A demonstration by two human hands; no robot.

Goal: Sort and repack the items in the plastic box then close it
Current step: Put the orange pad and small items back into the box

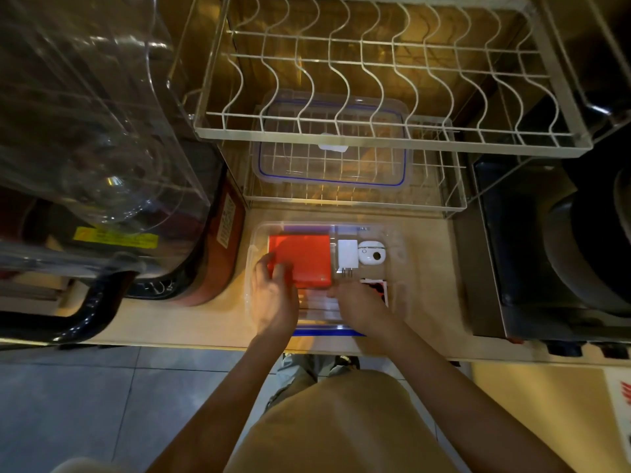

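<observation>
In the plastic box (254, 247) on the desk (211, 319), the left hand (273, 295) grips the red case (302, 259); right hand (358, 307) (grip unclear) rests among papers; seat the case flat against the wall.

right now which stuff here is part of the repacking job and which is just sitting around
Part of the job:
- plastic box
- red box under the left hand
- white charger plug
- small white round device
- red, black and white packet by the right hand
- clear lid resting on the lower rack

Just lying about:
- wire dish rack
- clear plastic cover
- black appliance
</observation>
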